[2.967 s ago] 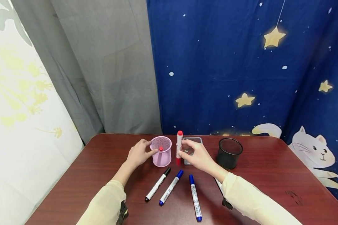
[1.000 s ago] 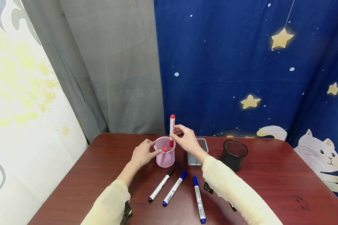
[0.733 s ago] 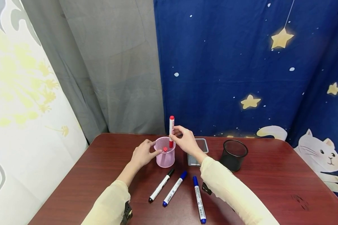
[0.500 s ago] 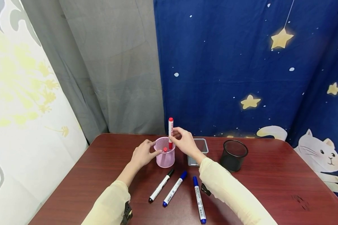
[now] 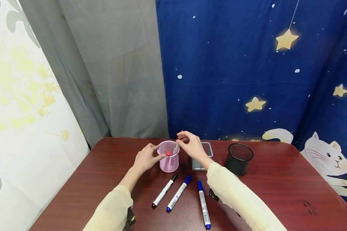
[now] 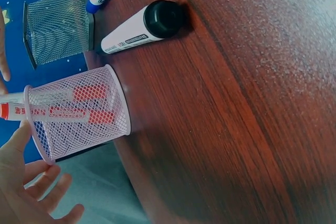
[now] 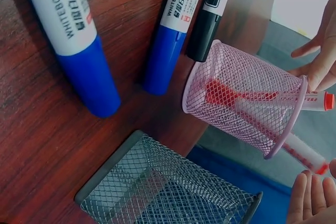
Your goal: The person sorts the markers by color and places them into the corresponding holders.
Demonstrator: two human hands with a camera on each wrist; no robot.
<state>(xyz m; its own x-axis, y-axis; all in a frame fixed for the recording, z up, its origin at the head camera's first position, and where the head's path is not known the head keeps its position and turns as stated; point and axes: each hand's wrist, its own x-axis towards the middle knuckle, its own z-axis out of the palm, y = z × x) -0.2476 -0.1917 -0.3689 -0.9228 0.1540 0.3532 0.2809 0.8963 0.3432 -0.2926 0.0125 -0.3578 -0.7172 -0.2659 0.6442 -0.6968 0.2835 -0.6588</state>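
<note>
My right hand (image 5: 192, 146) hangs at the right rim of the pink mesh pen cup (image 5: 170, 165), fingers slightly parted about the top end of the rear red marker (image 5: 174, 149); they seem to grip nothing, though I can't tell whether they touch it. My left hand (image 5: 146, 157) holds the pink cup from its left side, thumb and forefinger at the rim, the other fingers spread loose. The rear red marker leans inside the pink cup toward its right rim, and the front red marker (image 5: 168, 154) is in there too, its top near the front rim. Through the mesh I see both red caps down near the base, so I judge that pair all but done.

What seems left lies on the tabletop (image 5: 277, 192), on the near side of the pink cup: the black whiteboard marker (image 5: 164, 192) closest, then the left blue whiteboard marker (image 5: 177, 195), then the right blue whiteboard marker (image 5: 203, 205). By my count, two are in and three are out. Right of the pink cup stand the grey mesh holder (image 5: 198, 164), just beside it, and the black mesh pen cup (image 5: 237, 165), farther off.
</note>
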